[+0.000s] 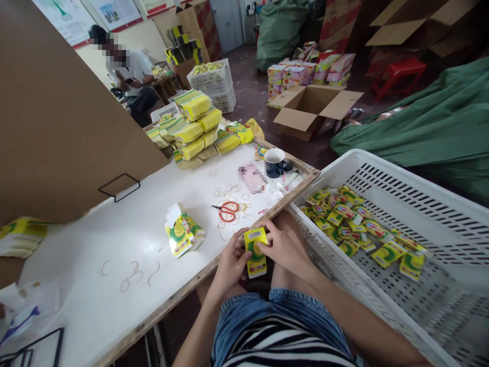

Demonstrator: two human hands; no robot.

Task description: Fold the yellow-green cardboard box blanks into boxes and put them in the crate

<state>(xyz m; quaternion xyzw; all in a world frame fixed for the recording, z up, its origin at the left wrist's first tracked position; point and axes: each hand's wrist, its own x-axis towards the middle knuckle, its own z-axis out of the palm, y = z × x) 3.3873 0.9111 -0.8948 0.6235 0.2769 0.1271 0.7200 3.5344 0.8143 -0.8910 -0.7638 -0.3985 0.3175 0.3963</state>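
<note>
Striped top (267,339), black and white; blue denim shorts (237,321); bare forearms (344,302).

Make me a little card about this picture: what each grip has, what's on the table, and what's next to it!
Left grip: holding one side of a yellow-green carton
Right grip: holding the same carton's other side
On the table: red-handled scissors, dark mug, stacked yellow packs
Beside the table: white crate with yellow cartons inside
Background: a seated person

carton (254,246): yellow, green | shirt (282,340): black, white stripes | crate (439,300): white
</note>
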